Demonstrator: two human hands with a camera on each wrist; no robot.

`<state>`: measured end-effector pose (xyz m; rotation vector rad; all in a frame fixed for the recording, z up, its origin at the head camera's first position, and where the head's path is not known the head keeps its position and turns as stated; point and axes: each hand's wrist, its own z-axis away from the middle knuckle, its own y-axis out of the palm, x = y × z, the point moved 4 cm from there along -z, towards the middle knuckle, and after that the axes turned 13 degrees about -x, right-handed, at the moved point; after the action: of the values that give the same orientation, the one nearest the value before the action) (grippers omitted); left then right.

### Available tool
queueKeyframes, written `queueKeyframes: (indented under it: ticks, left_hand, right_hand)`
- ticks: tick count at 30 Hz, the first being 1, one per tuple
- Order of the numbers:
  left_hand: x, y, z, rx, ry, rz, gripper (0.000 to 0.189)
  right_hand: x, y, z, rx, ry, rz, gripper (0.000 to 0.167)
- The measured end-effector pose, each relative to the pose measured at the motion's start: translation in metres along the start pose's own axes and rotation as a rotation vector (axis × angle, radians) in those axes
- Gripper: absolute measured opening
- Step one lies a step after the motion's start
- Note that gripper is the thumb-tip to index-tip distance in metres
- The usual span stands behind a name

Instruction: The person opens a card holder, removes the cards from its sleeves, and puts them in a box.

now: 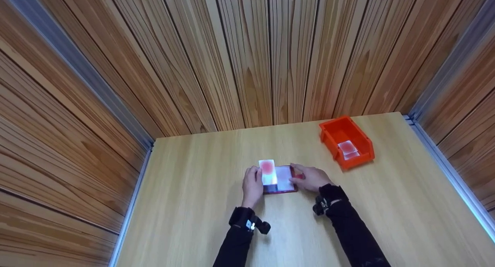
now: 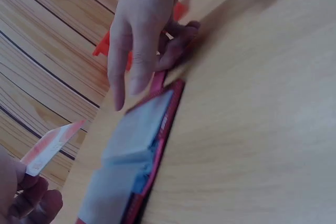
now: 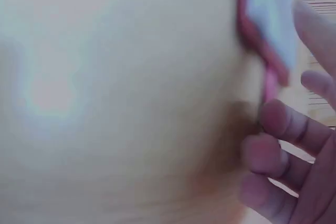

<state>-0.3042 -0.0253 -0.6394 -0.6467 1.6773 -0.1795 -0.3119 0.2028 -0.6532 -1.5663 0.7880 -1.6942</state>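
My left hand (image 1: 253,184) pinches a white card (image 1: 269,177) with a blurred red patch between thumb and fingers, holding it up over the left part of a card holder. That card holder (image 1: 287,185) lies spread on the table, with a dark red edge and clear plastic sleeves (image 2: 142,121). At its right side is my right hand (image 1: 312,178), thumb and index finger reaching over the sleeves without gripping them. The other fingers (image 3: 262,153) hang loosely bent beside the pink strap (image 3: 270,82) of the holder.
An orange bin (image 1: 348,143) stands at the back right of the wooden table (image 1: 185,205), with white and red cards (image 1: 349,148) inside. Wood-panelled walls (image 1: 251,58) rise behind and on both sides, with metal rails along the corners.
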Motion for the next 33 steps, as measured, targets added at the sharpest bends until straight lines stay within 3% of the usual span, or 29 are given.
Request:
queueKeyframes:
  ticks: [3, 7, 10, 13, 15, 21, 27, 33]
  left_hand:
    - [-0.009, 0.0, 0.0, 0.005, -0.016, 0.043, 0.021]
    - [-0.022, 0.0, 0.0, 0.004, -0.023, 0.095, 0.02]
    - [-0.031, 0.0, 0.0, -0.007, 0.002, 0.135, 0.02]
    - [-0.039, 0.002, 0.001, -0.002, 0.024, 0.162, 0.021]
    - [-0.043, 0.004, 0.001, 0.005, 0.031, 0.172, 0.021]
    - [-0.041, 0.009, 0.005, 0.061, -0.032, 0.209, 0.019]
    - [-0.031, 0.011, 0.005, 0.09, -0.032, 0.142, 0.021]
    - [-0.018, 0.01, 0.006, 0.075, 0.086, -0.056, 0.017]
  right_hand:
    - [0.012, -0.01, -0.003, -0.084, -0.027, -0.106, 0.048]
    - [0.03, -0.022, -0.003, -0.196, -0.076, -0.338, 0.027]
    - [0.038, -0.025, -0.001, -0.222, -0.064, -0.483, 0.025]
    - [0.043, -0.025, 0.001, -0.228, -0.055, -0.556, 0.024]
    - [0.045, -0.025, 0.001, -0.234, -0.063, -0.584, 0.023]
    - [0.044, -0.022, 0.003, -0.232, -0.029, -0.639, 0.022]
    - [0.041, -0.019, 0.004, -0.213, 0.009, -0.651, 0.024]
    - [0.037, -0.026, 0.003, -0.23, 0.032, -0.639, 0.025]
